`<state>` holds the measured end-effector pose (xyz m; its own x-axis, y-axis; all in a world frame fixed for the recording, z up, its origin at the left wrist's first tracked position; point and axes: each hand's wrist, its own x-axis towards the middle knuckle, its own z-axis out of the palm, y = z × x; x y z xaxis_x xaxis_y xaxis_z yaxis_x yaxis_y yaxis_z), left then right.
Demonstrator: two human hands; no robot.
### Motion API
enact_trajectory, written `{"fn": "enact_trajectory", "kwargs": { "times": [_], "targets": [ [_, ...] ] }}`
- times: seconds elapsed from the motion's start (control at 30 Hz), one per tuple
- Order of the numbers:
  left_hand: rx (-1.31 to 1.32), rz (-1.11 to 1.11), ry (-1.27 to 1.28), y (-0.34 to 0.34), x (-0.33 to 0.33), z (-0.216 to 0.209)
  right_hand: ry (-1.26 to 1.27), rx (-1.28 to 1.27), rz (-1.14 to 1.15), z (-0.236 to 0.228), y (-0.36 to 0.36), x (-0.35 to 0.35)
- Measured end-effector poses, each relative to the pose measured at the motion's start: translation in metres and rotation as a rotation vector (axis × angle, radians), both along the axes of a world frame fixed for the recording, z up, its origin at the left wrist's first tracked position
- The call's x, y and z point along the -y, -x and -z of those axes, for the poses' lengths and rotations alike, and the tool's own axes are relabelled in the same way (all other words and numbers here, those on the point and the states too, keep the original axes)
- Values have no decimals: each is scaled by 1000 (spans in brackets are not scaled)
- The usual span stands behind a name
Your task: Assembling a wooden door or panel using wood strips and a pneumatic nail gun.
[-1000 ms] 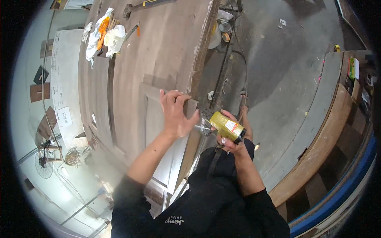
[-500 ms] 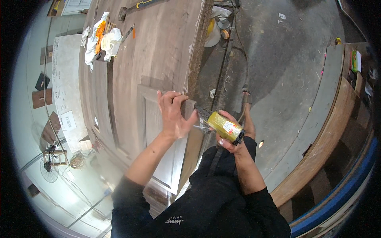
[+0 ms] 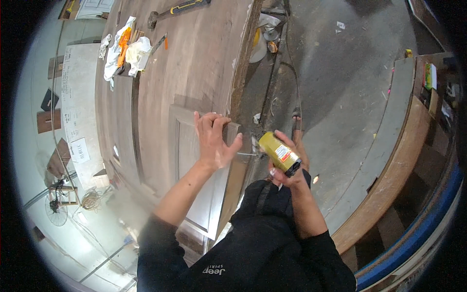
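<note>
A grey-brown wooden cabinet door (image 3: 194,165) with a recessed panel lies along the near edge of the wood-topped table (image 3: 180,73). My left hand (image 3: 214,141) grips its far right corner, fingers bent over the frame and thumb out by the edge. Just right of the door, my right hand (image 3: 292,170) is wrapped round a yellow-green bottle (image 3: 279,153) with a dark end and a label. A thin pale rod (image 3: 247,154) shows between the door's edge and the bottle; whether it joins the bottle I cannot tell.
A hammer (image 3: 175,9) lies far back on the table, near crumpled white cloths (image 3: 138,51) and an orange item (image 3: 123,46). A cable (image 3: 293,68) runs over the concrete floor (image 3: 355,97). Stacked boards (image 3: 389,160) stand at the right. A fan (image 3: 57,207) is at the left.
My right hand and the bottle have moved slightly right, away from the door's edge. My left hand keeps its place on the door.
</note>
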<state>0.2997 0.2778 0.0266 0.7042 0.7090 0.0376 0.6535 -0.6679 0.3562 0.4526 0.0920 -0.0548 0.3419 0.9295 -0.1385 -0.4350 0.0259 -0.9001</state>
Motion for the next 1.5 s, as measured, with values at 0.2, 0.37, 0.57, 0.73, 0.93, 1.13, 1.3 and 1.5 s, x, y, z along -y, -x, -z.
{"fn": "enact_trajectory", "kwargs": {
  "times": [0.2, 0.37, 0.57, 0.73, 0.93, 1.13, 1.3, 1.5],
  "targets": [
    [25, -99, 37, 7, 7, -9, -139, 340, -60, -89, -86, -68],
    [8, -540, -33, 104, 71, -11, 19, 1028, -411, -182, -92, -174],
    [-260, -1499, 0, 255, 203, -8, 212, 1596, -602, -154, -56, -299],
    [149, -1883, 293, 298, 282, -16, -253, 1885, -251, -113, -16, -327],
    [409, -1881, 243, 304, 259, 7, -138, 1187, -667, -66, 45, -229],
    [346, -1705, 329, 300, 161, -7, 142, 1084, -345, -68, -13, -170],
    [257, -1419, 283, 296, 56, 3, 328, 976, -100, -62, -54, -129],
    [-231, -1140, -52, 207, 8, 1, 218, 759, -179, -60, -34, -115]
  ]
}}
